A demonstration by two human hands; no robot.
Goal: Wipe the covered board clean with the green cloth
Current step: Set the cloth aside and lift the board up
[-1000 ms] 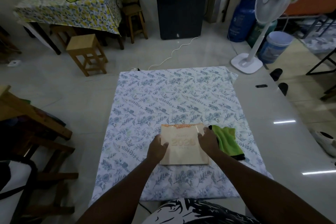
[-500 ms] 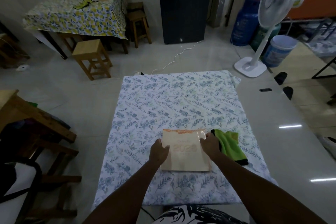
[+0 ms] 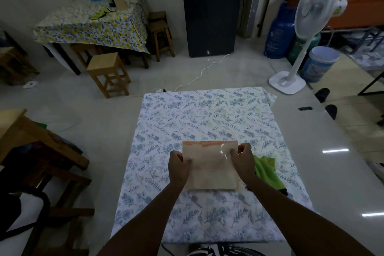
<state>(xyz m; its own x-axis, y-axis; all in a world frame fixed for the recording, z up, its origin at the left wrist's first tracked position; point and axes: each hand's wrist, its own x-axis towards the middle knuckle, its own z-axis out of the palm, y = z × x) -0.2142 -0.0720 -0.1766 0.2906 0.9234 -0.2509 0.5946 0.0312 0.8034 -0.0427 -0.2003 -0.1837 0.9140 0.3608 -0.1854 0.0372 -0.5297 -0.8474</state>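
Note:
A pale board in a glossy clear cover [image 3: 209, 164] is tilted up off the floral-clothed table [image 3: 207, 114], its far edge raised. My left hand [image 3: 178, 165] grips its left edge and my right hand [image 3: 241, 160] grips its right edge near the top corner. The green cloth [image 3: 267, 172] lies crumpled on the table just right of the board, partly hidden behind my right hand and forearm.
A standing fan [image 3: 307, 33], a blue bucket [image 3: 319, 63] and a gas cylinder [image 3: 277, 31] stand at the back right. A wooden stool [image 3: 108, 72] and a second clothed table [image 3: 91, 25] are at the back left. A wooden bench [image 3: 31, 141] is left.
Both hands have lifted the board from lying flat on the table and tilted it up, so its printed face no longer shows. The cloth has not moved.

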